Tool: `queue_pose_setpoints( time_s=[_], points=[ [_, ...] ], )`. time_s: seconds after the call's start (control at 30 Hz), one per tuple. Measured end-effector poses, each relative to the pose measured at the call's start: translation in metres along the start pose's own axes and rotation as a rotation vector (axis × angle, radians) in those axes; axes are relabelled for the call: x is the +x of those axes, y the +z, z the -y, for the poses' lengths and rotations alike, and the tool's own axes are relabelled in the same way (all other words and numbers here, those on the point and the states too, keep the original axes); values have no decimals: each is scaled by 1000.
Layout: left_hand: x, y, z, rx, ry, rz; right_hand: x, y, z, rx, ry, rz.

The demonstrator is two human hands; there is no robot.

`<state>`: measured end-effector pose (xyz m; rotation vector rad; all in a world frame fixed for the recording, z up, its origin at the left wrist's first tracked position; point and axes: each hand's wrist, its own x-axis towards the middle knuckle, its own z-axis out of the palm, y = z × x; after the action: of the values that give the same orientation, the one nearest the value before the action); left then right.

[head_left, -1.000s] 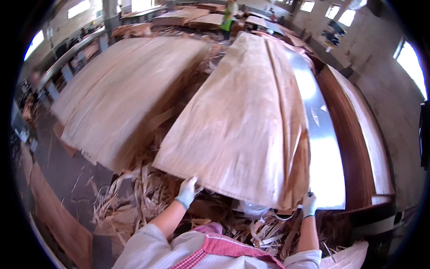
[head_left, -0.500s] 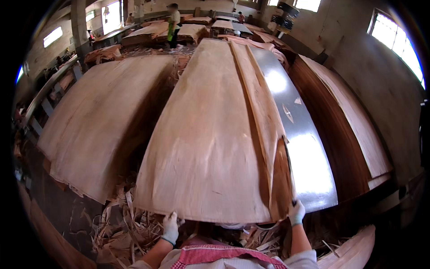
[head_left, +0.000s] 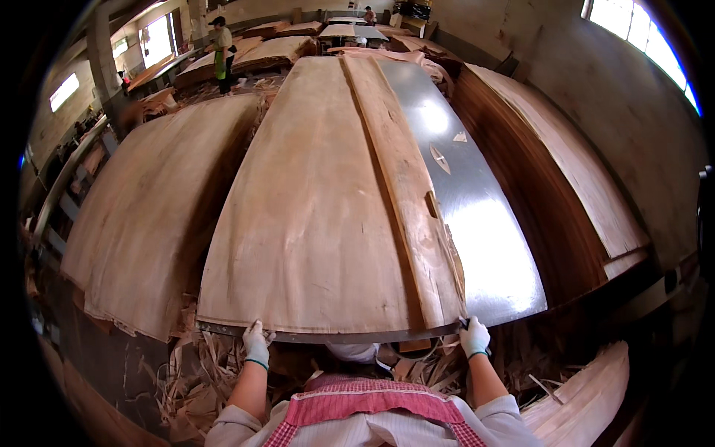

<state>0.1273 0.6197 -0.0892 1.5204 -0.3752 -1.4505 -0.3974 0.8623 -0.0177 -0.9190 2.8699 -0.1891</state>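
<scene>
— Veneer (head_left: 320, 216) is now laid flat on the steel table (head_left: 477, 223); earlier it was lifted?

— Yes. Its near edge is gripped by the left hand (head_left: 257, 344) and right hand (head_left: 474, 337), fingers closed. Scraps (head_left: 186, 372) are seen below.

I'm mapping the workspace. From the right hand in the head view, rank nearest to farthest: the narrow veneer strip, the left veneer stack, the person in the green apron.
1. Narrow veneer strip, just above the right hand.
2. Left veneer stack, across to the left.
3. Person in the green apron, far back left.
</scene>
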Motion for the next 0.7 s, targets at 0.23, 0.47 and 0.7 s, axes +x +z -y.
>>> queue_pose_setpoints(
  time_s=[0.23, 0.47, 0.7],
  points=[
    [-62, 26, 10, 967, 859, -253, -60, -11, -41, -45, -187, -81],
    [-68, 69, 36, 1514, 1060, 17, -217, 28, -163, -95, -153, 259],
    [-70, 80, 36, 1593, 1039, 38, -172, 15, -54, 86, -226, -41]
  ],
)
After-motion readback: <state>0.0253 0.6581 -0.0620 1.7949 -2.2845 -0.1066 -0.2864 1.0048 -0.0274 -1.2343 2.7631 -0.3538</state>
